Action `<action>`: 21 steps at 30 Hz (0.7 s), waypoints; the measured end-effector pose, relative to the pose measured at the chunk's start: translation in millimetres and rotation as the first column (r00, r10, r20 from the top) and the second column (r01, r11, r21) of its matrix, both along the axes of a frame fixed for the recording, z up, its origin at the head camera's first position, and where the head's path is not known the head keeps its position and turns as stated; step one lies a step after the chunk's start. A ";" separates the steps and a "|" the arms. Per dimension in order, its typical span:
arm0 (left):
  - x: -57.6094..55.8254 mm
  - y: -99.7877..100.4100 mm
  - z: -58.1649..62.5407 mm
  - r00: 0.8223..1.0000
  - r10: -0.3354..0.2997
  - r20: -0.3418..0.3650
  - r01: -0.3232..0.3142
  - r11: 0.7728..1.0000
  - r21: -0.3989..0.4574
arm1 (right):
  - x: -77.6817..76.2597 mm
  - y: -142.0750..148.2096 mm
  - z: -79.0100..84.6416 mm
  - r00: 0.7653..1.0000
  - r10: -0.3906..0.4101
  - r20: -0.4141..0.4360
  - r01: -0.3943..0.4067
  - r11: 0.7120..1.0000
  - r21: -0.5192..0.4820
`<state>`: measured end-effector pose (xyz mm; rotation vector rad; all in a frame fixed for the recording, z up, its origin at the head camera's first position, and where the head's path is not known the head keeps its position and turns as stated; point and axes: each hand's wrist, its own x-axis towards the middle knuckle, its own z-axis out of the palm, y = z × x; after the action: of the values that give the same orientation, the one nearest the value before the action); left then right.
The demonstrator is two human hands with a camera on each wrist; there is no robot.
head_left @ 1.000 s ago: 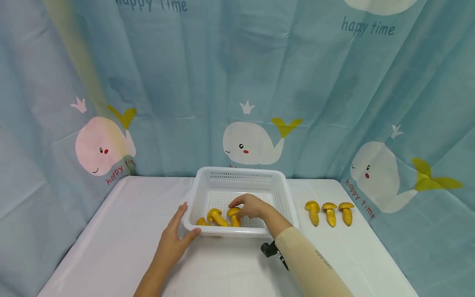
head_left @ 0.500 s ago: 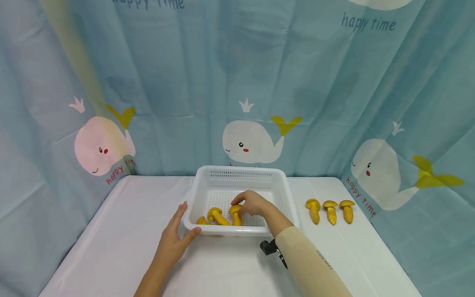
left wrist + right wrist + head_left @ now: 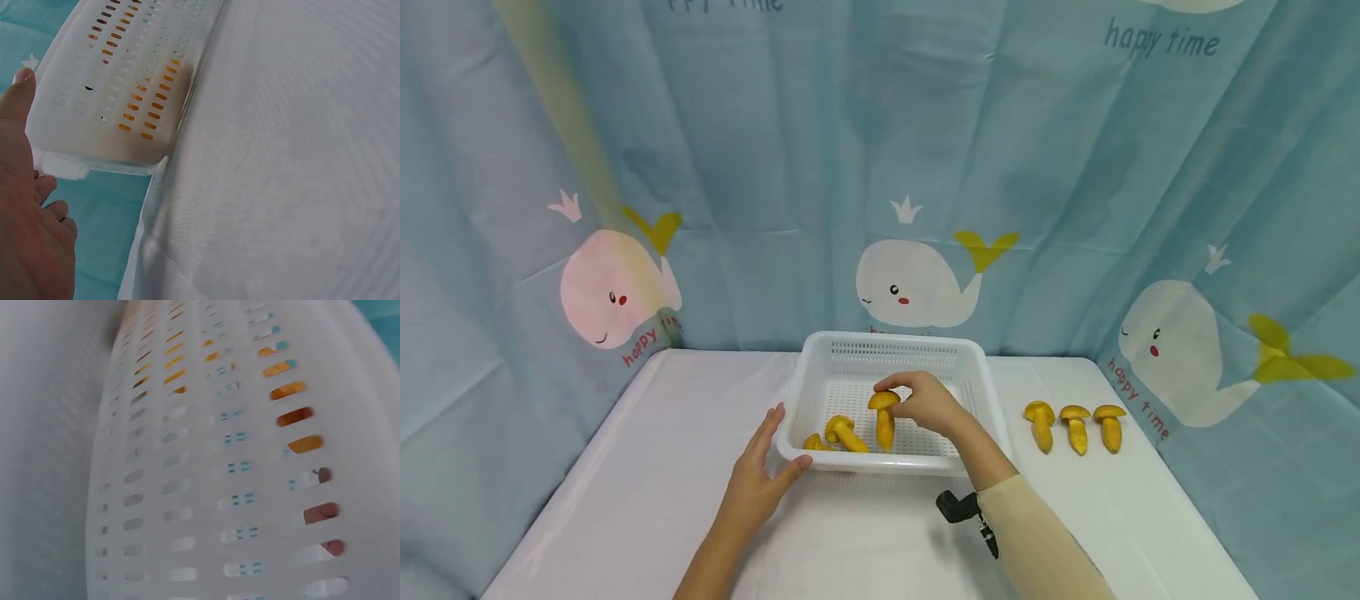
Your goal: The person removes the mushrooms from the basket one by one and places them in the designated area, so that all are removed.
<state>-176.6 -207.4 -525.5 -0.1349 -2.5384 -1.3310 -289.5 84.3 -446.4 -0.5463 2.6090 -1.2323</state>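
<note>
Inside the white slotted basket (image 3: 895, 463), my right hand (image 3: 928, 404) pinches a yellow mushroom (image 3: 885, 421) near its cap, its stem hanging down. Two more mushrooms lie left of it in the basket: one tilted mushroom (image 3: 846, 435) and one partly hidden mushroom (image 3: 815, 442) by the front left corner. My left hand (image 3: 757, 486) rests at that corner, thumb on the rim, fingers straight along the left side. The left wrist view shows that hand (image 3: 34, 206) beside the basket wall (image 3: 94, 134). From the right wrist, the basket wall (image 3: 200, 456) hides most of the hand and mushroom.
Right of the basket, three yellow mushrooms (image 3: 1076, 429) lie in a row on the white table (image 3: 880, 542). A blue curtain (image 3: 760, 183) with whale prints hangs behind and at both sides. A black wrist camera (image 3: 957, 507) sits under the right forearm.
My right hand has lifted the mushroom up a little from the basket floor. The left hand keeps its place at the corner. The head view has shifted slightly.
</note>
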 end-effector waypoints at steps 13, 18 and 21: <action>-2.0 0.7 0.5 1.000 -0.005 -0.013 0.005 1.000 -0.003 | 32.4 23.0 23.3 0.993 -0.052 -0.103 0.037 0.989 -0.143; -1.7 1.0 0.4 1.000 -0.003 -0.013 0.003 1.000 -0.007 | 45.4 35.7 23.9 0.990 -0.086 -0.115 0.064 0.980 -0.187; -1.0 0.9 -0.1 1.000 0.000 -0.006 0.000 1.000 -0.007 | 52.2 42.6 22.8 0.989 -0.099 -0.113 0.076 0.977 -0.197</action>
<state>-177.6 -206.6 -525.6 -0.1405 -2.5384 -1.3192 -237.3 126.9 -423.6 -0.5618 2.6555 -1.5374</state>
